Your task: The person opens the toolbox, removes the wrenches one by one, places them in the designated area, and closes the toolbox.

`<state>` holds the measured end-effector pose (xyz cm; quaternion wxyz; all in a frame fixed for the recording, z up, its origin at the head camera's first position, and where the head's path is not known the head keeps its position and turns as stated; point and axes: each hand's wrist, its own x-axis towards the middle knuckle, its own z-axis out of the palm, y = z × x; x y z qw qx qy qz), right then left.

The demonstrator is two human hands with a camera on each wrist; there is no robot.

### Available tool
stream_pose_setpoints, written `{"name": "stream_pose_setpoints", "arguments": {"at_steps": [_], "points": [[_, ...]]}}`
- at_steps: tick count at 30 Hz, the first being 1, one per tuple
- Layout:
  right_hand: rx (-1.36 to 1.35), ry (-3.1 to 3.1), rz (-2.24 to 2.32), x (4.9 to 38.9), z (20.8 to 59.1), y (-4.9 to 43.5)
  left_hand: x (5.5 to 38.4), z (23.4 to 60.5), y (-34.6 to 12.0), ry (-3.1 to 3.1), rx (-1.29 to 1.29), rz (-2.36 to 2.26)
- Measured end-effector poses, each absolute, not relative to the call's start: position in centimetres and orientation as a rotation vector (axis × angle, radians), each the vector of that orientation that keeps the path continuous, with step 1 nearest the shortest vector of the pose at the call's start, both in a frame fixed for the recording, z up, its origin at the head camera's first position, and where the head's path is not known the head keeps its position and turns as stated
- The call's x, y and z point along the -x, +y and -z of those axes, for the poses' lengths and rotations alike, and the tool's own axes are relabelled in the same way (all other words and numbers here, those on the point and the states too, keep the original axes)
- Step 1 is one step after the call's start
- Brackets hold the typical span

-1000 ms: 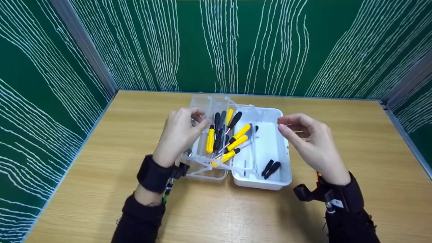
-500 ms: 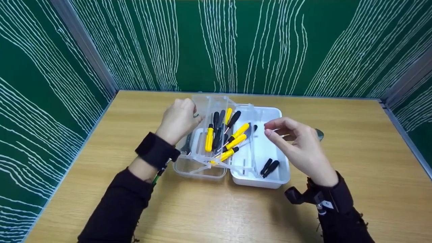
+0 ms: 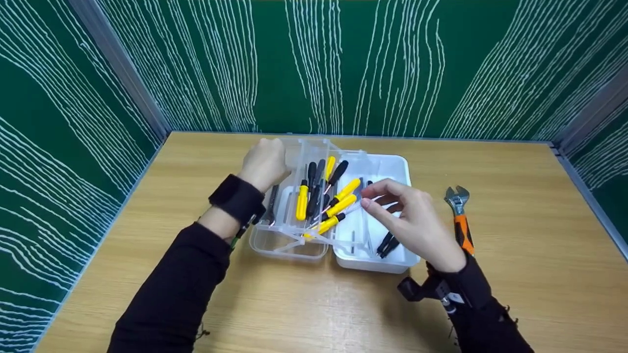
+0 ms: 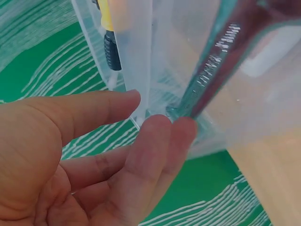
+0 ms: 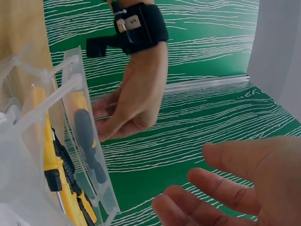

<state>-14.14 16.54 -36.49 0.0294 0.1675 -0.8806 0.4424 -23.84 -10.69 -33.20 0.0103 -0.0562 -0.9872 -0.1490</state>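
raised lettering runs along the handle of a dark wrench (image 4: pixel 216 61), plain enough to spot from the left wrist but too blurred to read; from the head the lettering doesn't show at all. a small pale label (image 5: pixel 135 21) sits on the left wrist strap (image 5: pixel 153 23), seen only from the right wrist, its marks too small for me to make out. the right strap (image 3: pixel 471 279) carries a white tag (image 3: pixel 456 297), likewise unreadable.

the wrench lies at the left side of the clear toolbox section (image 3: pixel 289 254), with the left hand (image 3: pixel 265 164) by its far end. from the head that hand looks like a closed fist; the left wrist view shows thumb and fingers apart with nothing between them. whether a fingertip touches the wrench, i can't tell.

the right hand (image 3: pixel 412 215) is above the white box (image 3: pixel 373 264), thumb and fingers parted and grasping nothing, as its own wrist view makes clear. yellow-handled screwdrivers (image 3: pixel 301 203) sit among black ones to its left, and two black-handled tools (image 3: pixel 385 245) lie partly hidden beneath it.

only the head view shows the orange-handled adjustable wrench (image 3: pixel 462 223) on the table (image 3: pixel 294 314), off to the right.
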Motion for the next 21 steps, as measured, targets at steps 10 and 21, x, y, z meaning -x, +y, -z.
{"name": "stream_pose_setpoints", "arguments": {"at_steps": [10, 21], "points": [[-0.548, -2.728, -1.376, 13.9, 37.0, 15.6, 24.8, 33.5, -9.2, -3.085, 0.198, 0.279], [-0.581, -2.698, -1.39, 14.0, 37.3, 15.4, 25.4, 33.9, -9.1, -3.104, 0.233, 0.243]]}}
